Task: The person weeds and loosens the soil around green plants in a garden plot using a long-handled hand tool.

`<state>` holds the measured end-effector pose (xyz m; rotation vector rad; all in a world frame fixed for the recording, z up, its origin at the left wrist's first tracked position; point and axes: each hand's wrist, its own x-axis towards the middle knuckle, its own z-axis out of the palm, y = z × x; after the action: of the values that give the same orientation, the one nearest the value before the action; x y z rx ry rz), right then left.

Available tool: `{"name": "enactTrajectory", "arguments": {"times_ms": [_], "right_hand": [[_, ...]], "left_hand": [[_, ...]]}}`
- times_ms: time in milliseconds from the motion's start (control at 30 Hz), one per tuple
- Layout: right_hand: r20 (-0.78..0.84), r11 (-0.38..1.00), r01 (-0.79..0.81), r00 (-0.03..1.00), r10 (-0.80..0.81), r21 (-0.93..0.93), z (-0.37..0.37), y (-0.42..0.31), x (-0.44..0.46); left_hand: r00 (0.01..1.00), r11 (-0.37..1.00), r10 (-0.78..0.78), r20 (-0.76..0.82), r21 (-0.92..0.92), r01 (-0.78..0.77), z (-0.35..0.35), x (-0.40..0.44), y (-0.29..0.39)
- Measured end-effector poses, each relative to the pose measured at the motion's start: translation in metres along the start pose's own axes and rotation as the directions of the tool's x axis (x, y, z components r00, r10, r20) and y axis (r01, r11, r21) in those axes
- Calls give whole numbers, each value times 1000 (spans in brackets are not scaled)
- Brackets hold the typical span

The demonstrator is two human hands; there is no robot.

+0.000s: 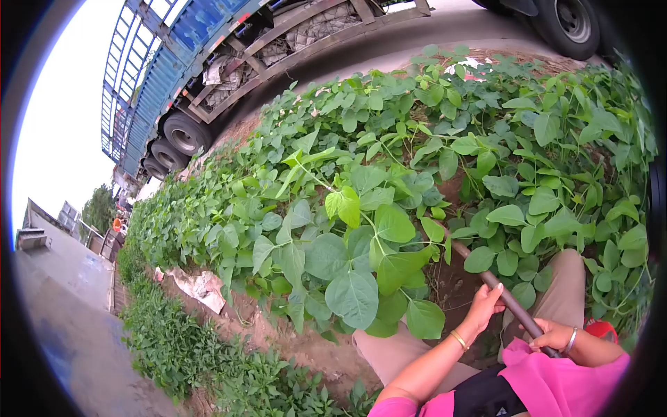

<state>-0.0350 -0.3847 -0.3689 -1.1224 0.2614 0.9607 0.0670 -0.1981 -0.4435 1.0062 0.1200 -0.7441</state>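
Observation:
A brown wooden pole (511, 302) slants from my lap up and to the left, its far end hidden among green leafy plants (354, 278). My left hand (485, 306) is closed on the pole, farther along it, with a gold bracelet at the wrist. Nearer my body, my right hand (552, 335) grips the same pole close to its lower end; a silver bracelet is on that wrist. Bare brown soil (451, 278) shows beside the pole between the leaves.
A blue truck (156, 76) with a wooden-framed side stands beyond the plants. Pale crumpled sheeting (198, 288) lies on the soil at left, beside a lower row of plants (243, 379). A grey paved surface (76, 313) runs along the far left. Something red (601, 330) sits behind my right wrist.

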Motion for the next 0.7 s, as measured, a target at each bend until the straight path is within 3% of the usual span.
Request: {"name": "enactTrajectory", "arguments": {"times_ms": [133, 233, 300, 433, 533, 633, 667, 700], "right_hand": [[-98, 997, -68, 993, 65, -29, -4, 13, -6], [-130, 992, -123, 984, 120, -18, 4, 11, 17], [-176, 867, -392, 919, 353, -306, 4, 9, 42], [-189, 947, -263, 955, 228, -184, 12, 5, 46], [-72, 994, -104, 992, 101, -41, 1, 4, 48], [-83, 998, 3, 996, -8, -60, 34, -33, 34], [-51, 999, 33, 998, -35, -41, 23, -23, 31], [-50, 998, 39, 998, -41, -40, 20, -20, 25]], "left_hand": [[996, 996, -86, 14, 13, 86, 1, 2, -28], [905, 902, -416, -90, -168, 398, -24, 18, -74], [793, 824, -566, -224, -161, 543, -24, 19, -83], [807, 843, -535, -251, -215, 493, -30, 27, -80], [898, 946, -323, -298, -88, 311, -29, 29, -49], [987, 996, -47, -154, -82, 35, -27, 24, -10], [987, 997, -48, -151, -73, 37, -23, 19, 0], [999, 1000, -2, -46, -21, 1, -18, 12, 8]]}}
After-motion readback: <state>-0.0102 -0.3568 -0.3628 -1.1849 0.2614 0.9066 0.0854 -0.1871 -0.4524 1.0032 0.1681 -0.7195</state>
